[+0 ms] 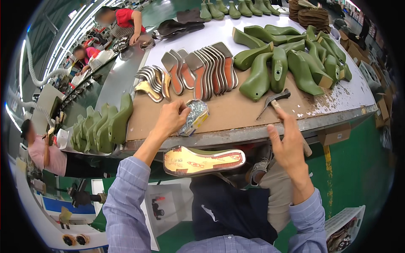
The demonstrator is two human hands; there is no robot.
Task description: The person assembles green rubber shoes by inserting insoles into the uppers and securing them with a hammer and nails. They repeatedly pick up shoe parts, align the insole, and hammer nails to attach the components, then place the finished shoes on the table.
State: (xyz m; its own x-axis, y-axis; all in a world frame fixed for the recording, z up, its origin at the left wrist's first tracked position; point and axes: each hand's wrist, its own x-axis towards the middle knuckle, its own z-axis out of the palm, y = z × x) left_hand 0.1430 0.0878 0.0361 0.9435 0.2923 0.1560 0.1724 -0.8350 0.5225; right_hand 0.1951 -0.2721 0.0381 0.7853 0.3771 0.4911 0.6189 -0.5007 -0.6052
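A bare brown strip of the surface [236,110] leaves a hand sideways passage between the box of metal bits [198,123] and the hammer [275,101]. Behind that strip, the row of insoles [211,71] and heaped green lasts [280,63] block the way back. At left, upright lasts [120,122] wall off the corner. Nearer the body, open space separates the sole-up last [204,161] from the right hand [290,147]; the hammer's handle crosses behind that hand.
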